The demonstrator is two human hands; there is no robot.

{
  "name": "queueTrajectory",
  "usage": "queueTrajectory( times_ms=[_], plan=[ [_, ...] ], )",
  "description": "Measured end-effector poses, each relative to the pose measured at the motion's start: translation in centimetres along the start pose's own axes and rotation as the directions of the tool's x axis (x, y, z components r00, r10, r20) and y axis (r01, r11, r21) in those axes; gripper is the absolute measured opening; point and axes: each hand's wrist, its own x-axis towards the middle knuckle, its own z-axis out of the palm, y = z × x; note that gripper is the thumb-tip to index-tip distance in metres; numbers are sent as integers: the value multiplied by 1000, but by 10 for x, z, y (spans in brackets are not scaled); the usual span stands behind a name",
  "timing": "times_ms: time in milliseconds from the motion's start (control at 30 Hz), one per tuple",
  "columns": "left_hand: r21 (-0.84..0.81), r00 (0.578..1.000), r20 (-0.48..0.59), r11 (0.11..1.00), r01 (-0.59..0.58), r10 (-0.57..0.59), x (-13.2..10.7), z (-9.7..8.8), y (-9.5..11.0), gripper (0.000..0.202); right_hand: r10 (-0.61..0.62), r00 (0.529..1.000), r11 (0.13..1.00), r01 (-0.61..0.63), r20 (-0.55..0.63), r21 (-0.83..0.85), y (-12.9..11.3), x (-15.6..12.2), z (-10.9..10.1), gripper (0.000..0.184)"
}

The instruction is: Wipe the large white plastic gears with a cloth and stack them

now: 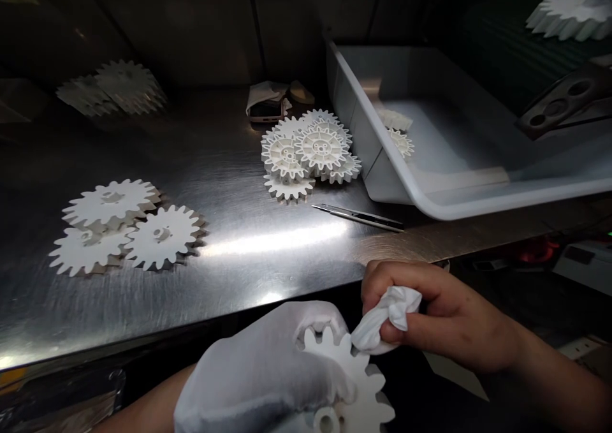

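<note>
My left hand (268, 363), in a white glove, is closed around a large white gear (361, 388) at the bottom of the view. The gear's toothed edge and a hub hole show; part of it lies behind the gloved fingers and below the frame. My right hand (440, 312) is bare and pinches a crumpled white cloth (389, 318). The cloth meets the gear's teeth at its upper right edge. Just beyond my hands, a pair of tweezers (358, 216) lies on the metal worktop (229, 267).
Three white gears (162, 235) overlap at the left. A pile of smaller white gears (310, 146) sits beside a grey plastic bin (392, 146). Behind the pile is a phone-like object (265, 111) partly under a cloth. More gears (574, 12) appear at upper right, near a perforated metal part (564, 101).
</note>
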Motion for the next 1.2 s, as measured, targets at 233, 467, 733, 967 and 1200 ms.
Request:
queueTrajectory(
  times_ms=[233, 467, 733, 967, 1200],
  plan=[
    [59, 1000, -12, 998, 12, -11, -3, 1, 5, 16, -111, 967, 948, 172, 228, -268, -3, 0, -16, 6],
    [3, 996, -30, 996, 90, -89, -2, 3, 6, 20, -30, 1000, 998, 30, 5, -53, -1, -5, -13, 8],
    [-21, 999, 16, 999, 44, -44, -5, 0, 6, 18, -34, 995, 997, 40, -90, 59, 3, -2, -4, 11],
    [-74, 992, -10, 990, -123, 123, 9, 3, -17, 19, -301, 953, 945, 302, 29, -126, 1, 2, -4, 16],
    [-87, 997, -61, 994, -60, 55, -2, -2, -7, 17, -162, 986, 978, 154, -50, -140, 5, 0, -8, 10]
  ],
)
